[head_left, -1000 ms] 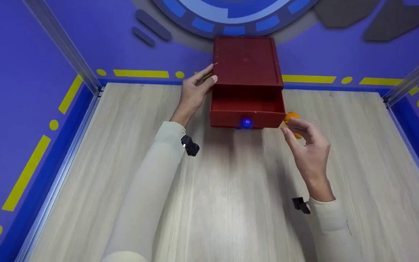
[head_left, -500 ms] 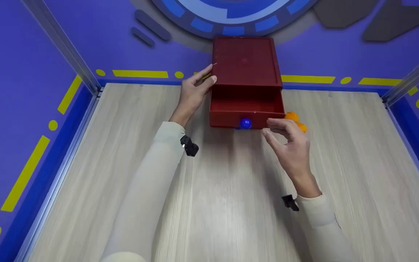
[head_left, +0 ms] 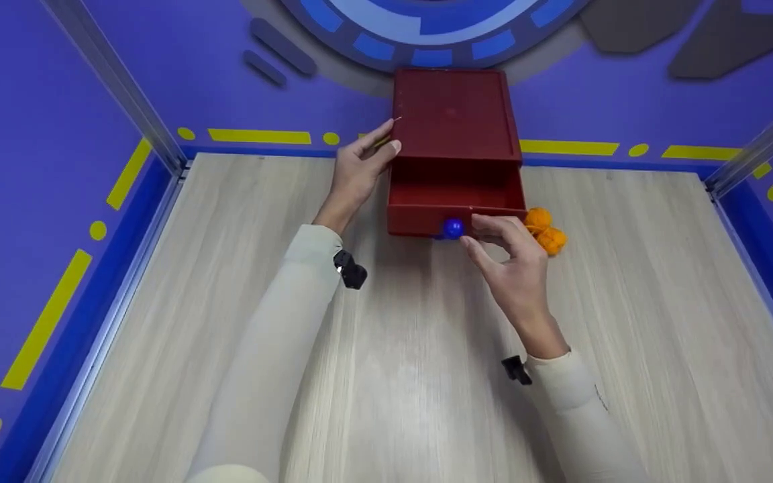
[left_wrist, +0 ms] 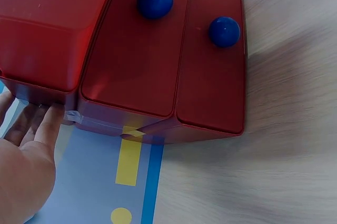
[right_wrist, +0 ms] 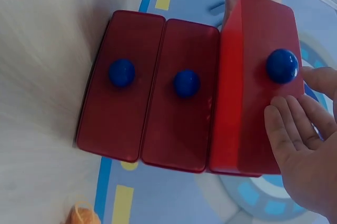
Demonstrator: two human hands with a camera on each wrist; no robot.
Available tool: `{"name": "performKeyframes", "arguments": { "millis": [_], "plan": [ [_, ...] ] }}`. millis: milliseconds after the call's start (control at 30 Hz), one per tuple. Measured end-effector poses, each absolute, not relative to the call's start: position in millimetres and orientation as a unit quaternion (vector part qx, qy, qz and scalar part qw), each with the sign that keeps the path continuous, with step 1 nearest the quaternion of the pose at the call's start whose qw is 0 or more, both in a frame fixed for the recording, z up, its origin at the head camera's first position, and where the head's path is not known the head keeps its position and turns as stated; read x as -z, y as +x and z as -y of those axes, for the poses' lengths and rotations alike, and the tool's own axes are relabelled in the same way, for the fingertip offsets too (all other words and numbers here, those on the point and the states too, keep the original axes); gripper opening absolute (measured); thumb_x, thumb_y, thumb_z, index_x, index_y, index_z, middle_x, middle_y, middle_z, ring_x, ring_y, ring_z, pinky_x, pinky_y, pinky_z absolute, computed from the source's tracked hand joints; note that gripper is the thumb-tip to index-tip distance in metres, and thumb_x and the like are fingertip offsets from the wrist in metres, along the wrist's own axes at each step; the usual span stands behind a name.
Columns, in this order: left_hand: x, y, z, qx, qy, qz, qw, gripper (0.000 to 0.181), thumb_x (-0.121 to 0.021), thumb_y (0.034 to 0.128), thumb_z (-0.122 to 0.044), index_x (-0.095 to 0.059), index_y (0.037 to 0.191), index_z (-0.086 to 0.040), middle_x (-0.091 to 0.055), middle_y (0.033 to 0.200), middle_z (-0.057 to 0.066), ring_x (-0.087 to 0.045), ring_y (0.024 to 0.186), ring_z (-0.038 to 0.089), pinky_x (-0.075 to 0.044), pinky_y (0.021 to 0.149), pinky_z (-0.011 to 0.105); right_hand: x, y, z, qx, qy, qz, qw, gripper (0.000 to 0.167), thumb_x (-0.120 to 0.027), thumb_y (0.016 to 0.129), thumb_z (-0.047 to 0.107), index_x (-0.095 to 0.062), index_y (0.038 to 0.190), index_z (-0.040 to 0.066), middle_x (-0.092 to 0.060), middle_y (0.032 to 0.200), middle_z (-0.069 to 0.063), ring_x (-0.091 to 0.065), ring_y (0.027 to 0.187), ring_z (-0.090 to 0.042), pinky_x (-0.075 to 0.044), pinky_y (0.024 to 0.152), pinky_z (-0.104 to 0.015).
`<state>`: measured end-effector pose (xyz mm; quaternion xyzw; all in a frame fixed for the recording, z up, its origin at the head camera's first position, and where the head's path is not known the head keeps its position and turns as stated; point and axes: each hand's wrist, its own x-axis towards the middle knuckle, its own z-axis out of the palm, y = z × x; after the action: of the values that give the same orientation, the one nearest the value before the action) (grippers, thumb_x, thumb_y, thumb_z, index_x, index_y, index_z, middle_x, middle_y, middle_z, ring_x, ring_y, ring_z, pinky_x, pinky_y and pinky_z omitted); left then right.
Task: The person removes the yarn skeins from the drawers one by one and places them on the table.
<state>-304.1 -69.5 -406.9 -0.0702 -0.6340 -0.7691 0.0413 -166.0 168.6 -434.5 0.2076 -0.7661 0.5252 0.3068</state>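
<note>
A red drawer cabinet (head_left: 452, 114) stands at the back of the table, its top drawer (head_left: 413, 220) pulled partway out. Nothing shows in the visible part of that drawer's inside. My left hand (head_left: 356, 171) rests on the cabinet's left side, thumb near the top front edge; the left wrist view shows straight fingers touching that side. My right hand (head_left: 514, 268) is in front of the drawer's right half, thumb and fingers apart. Its fingertips are close to the round blue knob (right_wrist: 282, 66) and hold nothing; whether they touch the drawer front I cannot tell.
Two small orange yarn balls (head_left: 551, 239) lie right of the cabinet. Two lower drawers with blue knobs (right_wrist: 186, 83) are closed beneath the pulled-out one. A blue patterned wall (head_left: 279, 100) rises right behind the cabinet, with side walls left and right.
My right hand has moved left, from beside the orange yarn balls to the drawer front near the knob, uncovering the balls. The left hand, cabinet and drawer stay as they were.
</note>
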Motion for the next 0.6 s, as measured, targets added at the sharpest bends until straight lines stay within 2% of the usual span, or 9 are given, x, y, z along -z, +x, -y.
{"name": "performKeyframes", "arguments": {
  "millis": [333,600],
  "plan": [
    [405.4,-303.5,69.7,0.767,-0.065,0.637,0.03,0.046,-0.075,0.1009,-0.011,-0.065,0.146,-0.008,-0.062,0.15,0.004,-0.06,0.132,0.011,-0.051,0.106,0.026,443.6,-171.2,-161.6,-0.514,0.206,0.773,0.309,0.033,-0.088,0.082,-0.008,-0.078,0.114,-0.004,-0.073,0.107,-0.016,-0.073,0.094,-0.029,-0.058,0.089,-0.023],
    [406.2,-303.4,70.1,0.762,-0.076,0.642,0.035,0.047,-0.074,0.1019,-0.011,-0.064,0.148,-0.008,-0.063,0.148,0.008,-0.063,0.13,0.015,-0.053,0.104,0.03,440.5,-171.0,-158.4,-0.511,0.192,0.781,0.302,0.029,-0.087,0.087,-0.001,-0.079,0.114,-0.001,-0.072,0.106,-0.011,-0.072,0.098,-0.025,-0.057,0.091,-0.022]
  ]
}}
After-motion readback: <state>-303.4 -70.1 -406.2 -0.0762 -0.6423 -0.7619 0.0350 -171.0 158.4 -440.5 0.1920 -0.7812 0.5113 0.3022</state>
